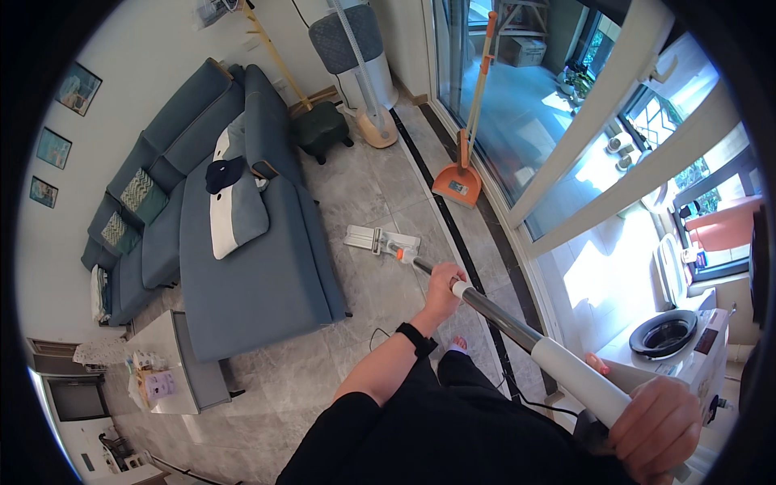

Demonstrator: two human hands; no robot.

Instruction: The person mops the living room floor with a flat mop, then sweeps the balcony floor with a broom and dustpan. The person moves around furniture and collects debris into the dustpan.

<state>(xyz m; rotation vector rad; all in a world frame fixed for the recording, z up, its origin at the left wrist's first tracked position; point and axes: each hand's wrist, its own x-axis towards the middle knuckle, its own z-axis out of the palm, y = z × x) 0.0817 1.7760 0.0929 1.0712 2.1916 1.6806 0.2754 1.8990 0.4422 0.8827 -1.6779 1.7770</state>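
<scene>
A flat floor mop point(506, 318) slants across the view, with a steel pole, a white upper sleeve and an orange joint near its head. Its white rectangular head point(365, 237) lies flat on the grey tiled floor point(388, 291). My left hand point(445, 288), a black band on its wrist, is wrapped around the lower pole. Up at the top end, my right hand point(658, 427) closes around the end of the white handle. A black cord point(539, 405) runs near the handle; where it joins is hidden. One bare foot point(461, 343) shows beside the pole.
A blue-grey sofa point(254, 291) stands left of the mop head, bearing a cushion point(239, 224) and dark cap point(224, 174). An orange dustpan point(458, 182) leans by the sliding glass door point(515, 224). Ahead are a green stool point(320, 128) and garment steamer point(377, 127); left, a low table point(176, 364).
</scene>
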